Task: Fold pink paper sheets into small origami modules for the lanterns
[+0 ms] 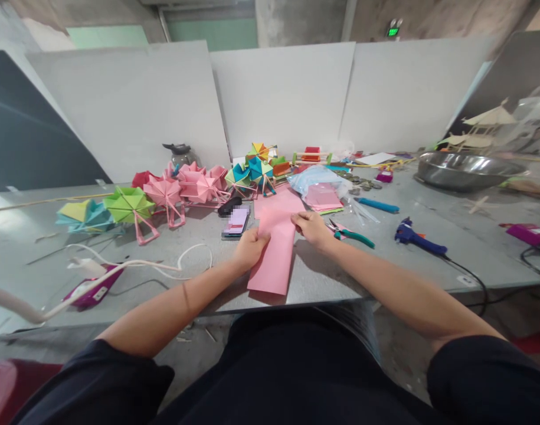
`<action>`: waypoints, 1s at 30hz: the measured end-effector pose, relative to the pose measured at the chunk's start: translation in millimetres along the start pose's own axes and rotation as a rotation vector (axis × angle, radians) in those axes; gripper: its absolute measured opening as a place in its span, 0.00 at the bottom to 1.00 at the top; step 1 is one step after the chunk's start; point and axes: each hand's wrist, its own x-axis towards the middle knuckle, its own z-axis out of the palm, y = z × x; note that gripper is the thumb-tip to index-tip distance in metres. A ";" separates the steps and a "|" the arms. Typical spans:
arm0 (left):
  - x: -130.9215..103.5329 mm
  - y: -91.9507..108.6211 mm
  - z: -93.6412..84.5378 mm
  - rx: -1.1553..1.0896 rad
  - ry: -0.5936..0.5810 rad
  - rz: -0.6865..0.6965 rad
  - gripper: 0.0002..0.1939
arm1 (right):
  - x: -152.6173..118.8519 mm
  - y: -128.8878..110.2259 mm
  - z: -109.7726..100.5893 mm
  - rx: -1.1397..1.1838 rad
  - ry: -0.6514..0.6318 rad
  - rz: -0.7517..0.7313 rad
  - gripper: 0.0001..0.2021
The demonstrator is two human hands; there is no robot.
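A long strip of pink paper (274, 260), seemingly folded lengthwise, is held between my two hands just above the table's front edge. My left hand (252, 248) grips its left edge, thumb on top. At the upper right edge, my right hand (311, 227) pinches the paper between thumb and fingers. Behind it lies another flat pink sheet (278, 200). A phone (236, 221) is just beyond my left hand, and green-handled pliers (352, 235) lie to the right of my right hand.
Folded paper umbrellas (163, 192) crowd the back left. Right of the pliers are a blue glue gun (420, 237), a blue cutter (378, 205) and a steel basin (468, 171). A power strip (95, 289) with white cable sits front left. A plastic bag (318, 180) covers pink paper squares.
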 end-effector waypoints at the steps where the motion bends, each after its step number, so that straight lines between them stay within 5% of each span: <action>1: -0.3 -0.5 -0.2 0.005 0.000 -0.004 0.19 | -0.6 -0.6 -0.1 -0.008 0.006 -0.007 0.25; 30: -1.2 2.8 -3.1 0.072 0.035 0.022 0.17 | -0.6 2.0 3.5 -0.035 -0.021 -0.041 0.27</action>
